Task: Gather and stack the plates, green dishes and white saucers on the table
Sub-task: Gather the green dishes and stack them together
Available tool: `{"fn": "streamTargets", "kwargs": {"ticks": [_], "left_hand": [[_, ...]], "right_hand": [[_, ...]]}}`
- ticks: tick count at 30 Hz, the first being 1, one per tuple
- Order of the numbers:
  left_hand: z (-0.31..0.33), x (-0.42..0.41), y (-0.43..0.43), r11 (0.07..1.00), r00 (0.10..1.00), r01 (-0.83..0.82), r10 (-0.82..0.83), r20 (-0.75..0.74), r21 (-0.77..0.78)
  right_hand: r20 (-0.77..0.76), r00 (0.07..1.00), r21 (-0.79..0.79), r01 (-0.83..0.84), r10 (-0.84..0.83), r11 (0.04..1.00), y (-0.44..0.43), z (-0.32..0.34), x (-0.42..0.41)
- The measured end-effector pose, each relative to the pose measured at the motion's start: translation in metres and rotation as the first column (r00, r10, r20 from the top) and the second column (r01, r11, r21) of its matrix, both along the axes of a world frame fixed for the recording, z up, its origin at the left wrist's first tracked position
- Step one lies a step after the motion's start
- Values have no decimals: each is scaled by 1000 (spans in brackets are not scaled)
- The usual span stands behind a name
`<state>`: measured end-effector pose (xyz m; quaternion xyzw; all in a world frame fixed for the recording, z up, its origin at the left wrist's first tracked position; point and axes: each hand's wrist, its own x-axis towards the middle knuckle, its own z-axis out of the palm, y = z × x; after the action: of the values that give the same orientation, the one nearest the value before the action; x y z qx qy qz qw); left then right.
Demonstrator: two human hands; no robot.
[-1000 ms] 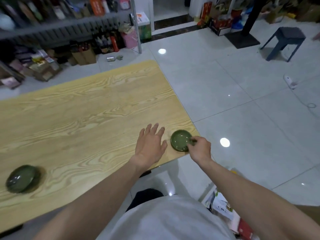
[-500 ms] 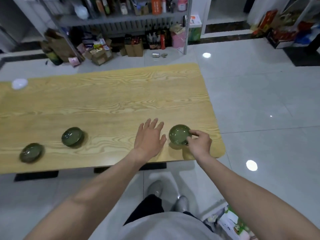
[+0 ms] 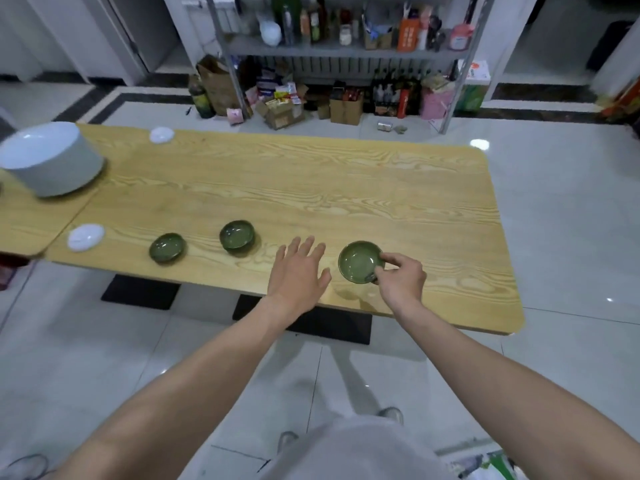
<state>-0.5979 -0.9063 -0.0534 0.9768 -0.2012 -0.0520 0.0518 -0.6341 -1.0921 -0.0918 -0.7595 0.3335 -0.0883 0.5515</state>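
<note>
My right hand pinches the right rim of a small green dish, lifted slightly over the near edge of the wooden table. My left hand hovers flat with spread fingers just left of that dish, holding nothing. Two more green dishes sit to the left along the near edge. A white saucer lies further left, another white saucer at the far edge. A tall stack of white plates stands at the far left.
A second tabletop adjoins on the left and carries the plate stack. Behind the table stands a metal shelf with bottles, and boxes and bags lie on the tiled floor beneath it. The table's black bases show below.
The view has swung left, bringing the plate stack and saucers into sight. My right hand has raised the green dish off the table and shifted it left; my left hand stays beside it.
</note>
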Motion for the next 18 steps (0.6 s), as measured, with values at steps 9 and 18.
{"fn": "streamTargets", "kwargs": {"ticks": [9, 18], "left_hand": [[13, -3, 127, 995, 994, -97, 99, 51, -30], [9, 7, 227, 981, 979, -195, 196, 55, -19]], "right_hand": [[10, 998, 48, -63, 62, 997, 116, 14, 10], [0, 995, 128, -95, 96, 987, 210, 16, 45]]}}
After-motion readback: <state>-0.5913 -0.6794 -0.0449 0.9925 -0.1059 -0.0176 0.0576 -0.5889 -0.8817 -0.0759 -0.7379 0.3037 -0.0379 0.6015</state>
